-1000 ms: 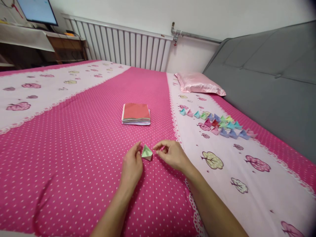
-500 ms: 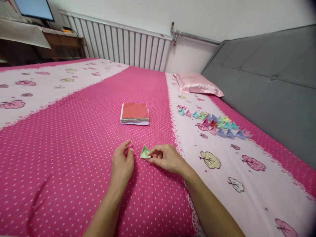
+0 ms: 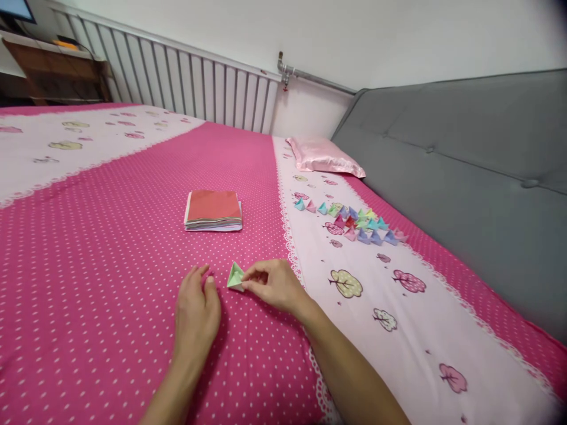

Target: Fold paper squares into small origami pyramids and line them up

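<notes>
Gently does it — on the bed (image 3: 110,248), the right hand (image 3: 274,286) has its grip clamped on the green folded piece (image 3: 234,276); a light corner pinch should spare its creases. The left hand (image 3: 195,310) lies just beside, grip apart, empty. One pillow (image 3: 323,158), one paper stack (image 3: 213,209), roughly twenty bunched small folds (image 3: 354,223).

Bed: wide, filling most of the room, spread with a sheet (image 3: 110,236) of pink white-dotted cloth flanked by pale, lace-edged bands printed with small trees. One pink satin pillow (image 3: 323,158) lies at its far right beside a grey padded, buttoned headboard (image 3: 465,165) that runs along the right side. Far wall (image 3: 376,35): plain white, evenly lit, carrying a long white ribbed radiator (image 3: 177,82) and a metal pipe (image 3: 319,79); far left corner: a brown wooden desk (image 3: 57,77) under the edge of a lit screen (image 3: 13,8).
</notes>
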Available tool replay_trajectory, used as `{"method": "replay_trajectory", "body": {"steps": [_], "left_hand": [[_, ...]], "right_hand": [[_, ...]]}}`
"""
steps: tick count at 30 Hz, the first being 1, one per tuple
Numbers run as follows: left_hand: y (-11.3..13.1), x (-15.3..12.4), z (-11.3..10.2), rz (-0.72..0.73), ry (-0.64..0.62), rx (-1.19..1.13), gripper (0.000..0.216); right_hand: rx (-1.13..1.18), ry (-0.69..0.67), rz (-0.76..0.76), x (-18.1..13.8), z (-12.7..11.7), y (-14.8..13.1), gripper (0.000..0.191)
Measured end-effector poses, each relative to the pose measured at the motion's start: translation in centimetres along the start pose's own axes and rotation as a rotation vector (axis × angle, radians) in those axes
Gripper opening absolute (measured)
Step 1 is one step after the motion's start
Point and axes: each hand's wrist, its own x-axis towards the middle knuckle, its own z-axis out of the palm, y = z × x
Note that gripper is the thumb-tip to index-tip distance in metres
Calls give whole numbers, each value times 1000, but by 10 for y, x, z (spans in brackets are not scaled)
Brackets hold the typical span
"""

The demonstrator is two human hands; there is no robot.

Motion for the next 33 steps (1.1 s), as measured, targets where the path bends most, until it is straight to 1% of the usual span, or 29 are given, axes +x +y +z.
{"method": "replay_trajectory", "body": {"steps": [3,6,10,13,15,17,22,25,29,33], "left_hand": [[3,-7,9,57,-6,115,52],[8,-15,18,116,-55,322,61],[10,-20,27,221,-113,556,65],[9,-19,30,247,-115,635,65],[8,-18,30,252,-114,662,65],[7,-18,30,259,-107,676,65],[5,-17,29,274,-91,676,66],[5,-17,29,282,-96,669,66],[5,-18,29,284,-91,657,66],[6,-18,29,278,-93,646,66]], "right_hand": [[11,53,0,2,-7,4,13],[44,128,14,5,-13,11,14],[32,305,78,13,-23,24,15],[-40,455,114,22,-36,36,18],[-137,518,164,28,-49,47,20],[-254,551,240,33,-65,62,19],[-401,623,379,40,-112,105,15],[-471,662,468,43,-134,129,14],[-516,661,522,51,-149,152,15],[-531,635,558,62,-152,169,15]]}}
